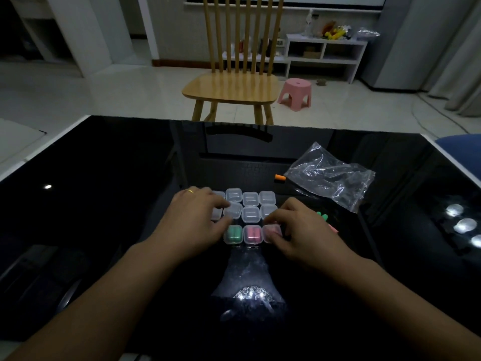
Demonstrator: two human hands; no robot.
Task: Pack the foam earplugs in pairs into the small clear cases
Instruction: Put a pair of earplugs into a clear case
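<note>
Pink earplugs [252, 235] lie lengthwise toward the chair; right hand [299, 231] pinches a case [270, 233]; left hand [197, 217] pinches another [233, 211].

A single wide-angle view from a camera worn on the person's head, looking forward and down across a black table [104, 204]. Both forearms enter from the bottom edge, with the left hand [192, 217] and right hand [299, 230] close below the lens near the centre. The far table edge crosses mid-frame; beyond it, farther off, stand a chair [231, 84] and a pink stool [295, 93]. Straight lines bow toward the frame edges.
</note>
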